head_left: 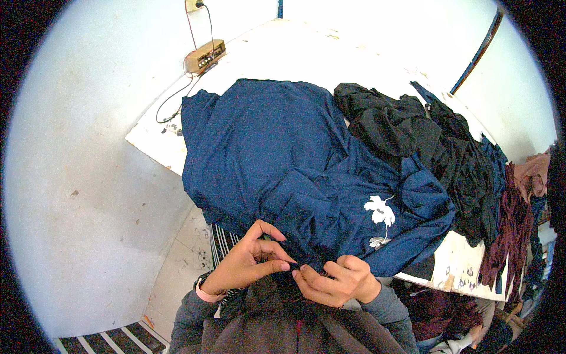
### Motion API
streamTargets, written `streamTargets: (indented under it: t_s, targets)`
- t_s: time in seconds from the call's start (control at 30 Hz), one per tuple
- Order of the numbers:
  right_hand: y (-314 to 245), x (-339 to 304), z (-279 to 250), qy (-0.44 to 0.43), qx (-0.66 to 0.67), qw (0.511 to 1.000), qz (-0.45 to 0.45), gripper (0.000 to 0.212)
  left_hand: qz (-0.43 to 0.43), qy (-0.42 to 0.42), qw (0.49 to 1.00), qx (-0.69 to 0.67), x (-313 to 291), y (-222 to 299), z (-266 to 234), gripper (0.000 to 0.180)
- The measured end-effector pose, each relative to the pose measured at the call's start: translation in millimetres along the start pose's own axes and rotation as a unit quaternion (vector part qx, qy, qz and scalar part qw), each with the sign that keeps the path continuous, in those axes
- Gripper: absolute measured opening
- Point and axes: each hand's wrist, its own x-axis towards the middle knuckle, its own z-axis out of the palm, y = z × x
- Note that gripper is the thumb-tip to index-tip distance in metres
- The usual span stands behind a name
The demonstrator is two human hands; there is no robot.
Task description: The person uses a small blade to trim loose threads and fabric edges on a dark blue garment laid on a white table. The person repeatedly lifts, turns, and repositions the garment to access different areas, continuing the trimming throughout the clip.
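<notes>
A dark blue garment [265, 141] with a white flower print [380, 210] lies spread and wrinkled over the white table. At its near edge, my left hand [253, 259] pinches the fabric between thumb and a finger. Close beside it, my right hand [339, 280] has its fingers curled on the same edge, gripping the cloth. Only a small fold of blue fabric shows between the two sets of fingertips; whether anything else is held there cannot be made out. A pink band [207, 293] circles my left wrist.
Black garments [407, 124] are heaped to the right of the blue one, with maroon cloth [510, 230] hanging farther right. A brown power strip [205, 57] with cords stands at the table's far left. More clothes [442, 310] lie below the table's right edge [460, 265].
</notes>
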Motion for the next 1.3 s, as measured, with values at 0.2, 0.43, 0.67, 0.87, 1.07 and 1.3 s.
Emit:
streamTargets:
  t_s: [0.2, 0.43, 0.67, 0.87, 1.07, 1.3]
  targets:
    - [2, -1, -2, -0.027, 0.018, 0.999, 0.004, 0.016, 0.005, -0.001, 0.997, 0.071, 1, 3, 3, 0.052]
    - [7, -11, 2, -0.032, 0.102, 0.991, 0.079, 0.021, 0.147, 0.072, 0.894, 0.418, -11, 6, 18, 0.034]
    - [2, -9, 8, -0.015, 0.150, 0.982, 0.114, 0.027, 0.097, -0.007, 0.922, 0.374, -20, -1, 6, 0.028]
    - [-8, 6, 6, -0.067, 0.289, 0.919, 0.260, 0.050, 0.305, -0.037, 0.845, 0.439, -30, -15, -9, 0.020]
    - [-13, 3, 19, -0.109, 0.374, 0.852, 0.349, 0.048, 0.480, 0.012, 0.718, 0.505, -11, -17, -14, 0.026]
    - [108, -2, -34, -0.117, 0.290, 0.859, 0.406, 0.025, 0.175, 0.140, 0.936, 0.271, -6, -23, -2, 0.025]
